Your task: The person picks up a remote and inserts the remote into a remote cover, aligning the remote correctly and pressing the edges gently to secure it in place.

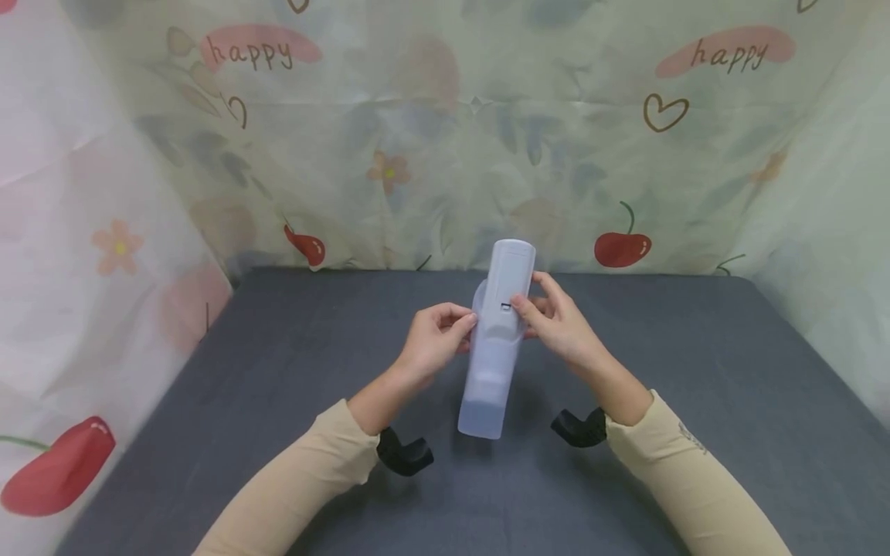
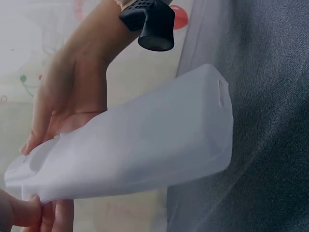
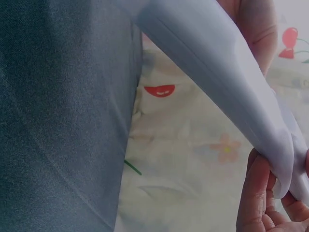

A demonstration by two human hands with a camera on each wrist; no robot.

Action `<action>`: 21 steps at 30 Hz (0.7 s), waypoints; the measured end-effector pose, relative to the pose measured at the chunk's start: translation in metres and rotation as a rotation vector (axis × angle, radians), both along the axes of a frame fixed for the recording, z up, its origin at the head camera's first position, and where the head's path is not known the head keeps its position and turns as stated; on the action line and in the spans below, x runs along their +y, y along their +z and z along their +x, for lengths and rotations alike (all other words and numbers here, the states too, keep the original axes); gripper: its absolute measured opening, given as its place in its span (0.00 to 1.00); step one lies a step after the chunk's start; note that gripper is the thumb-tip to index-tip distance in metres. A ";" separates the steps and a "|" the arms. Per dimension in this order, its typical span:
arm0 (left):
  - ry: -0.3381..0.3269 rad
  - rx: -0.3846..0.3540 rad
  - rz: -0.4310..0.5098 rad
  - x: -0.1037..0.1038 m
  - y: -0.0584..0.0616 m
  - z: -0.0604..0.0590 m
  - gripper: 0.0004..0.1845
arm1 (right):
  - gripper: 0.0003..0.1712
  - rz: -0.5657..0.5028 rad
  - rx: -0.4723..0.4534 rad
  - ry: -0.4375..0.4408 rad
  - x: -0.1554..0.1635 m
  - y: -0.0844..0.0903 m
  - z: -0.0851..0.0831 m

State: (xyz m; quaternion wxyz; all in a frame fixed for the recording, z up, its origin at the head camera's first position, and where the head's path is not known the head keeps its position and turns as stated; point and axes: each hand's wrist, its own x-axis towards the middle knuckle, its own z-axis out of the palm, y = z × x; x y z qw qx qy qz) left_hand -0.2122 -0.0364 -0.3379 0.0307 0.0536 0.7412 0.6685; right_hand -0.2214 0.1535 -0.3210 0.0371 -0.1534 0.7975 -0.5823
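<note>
A white remote control [image 1: 511, 274] sits partly inside a translucent soft cover [image 1: 487, 378], held up above the grey table [image 1: 278, 363]. My left hand [image 1: 438, 336] pinches the cover's left edge near its mouth. My right hand [image 1: 556, 320] grips the remote and the cover's right edge, thumb on the remote's back. In the left wrist view the cover [image 2: 145, 140] fills the middle, with the right hand [image 2: 67, 106] behind it. The right wrist view shows the cover [image 3: 227, 82] stretched and fingers [image 3: 256, 193] pinching its rim.
A flower and cherry patterned cloth [image 1: 417, 154] walls in the table at the back and both sides. Black wrist camera mounts [image 1: 403, 452] [image 1: 580, 426] hang under each forearm. Nothing else lies on the table.
</note>
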 end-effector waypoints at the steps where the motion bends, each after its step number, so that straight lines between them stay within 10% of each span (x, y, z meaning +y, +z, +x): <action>1: 0.007 0.000 0.004 0.000 0.000 0.000 0.09 | 0.30 0.002 -0.001 0.004 0.000 0.000 0.000; 21: 0.076 0.041 0.024 0.006 0.006 0.002 0.09 | 0.32 -0.014 -0.049 0.091 0.002 0.000 0.001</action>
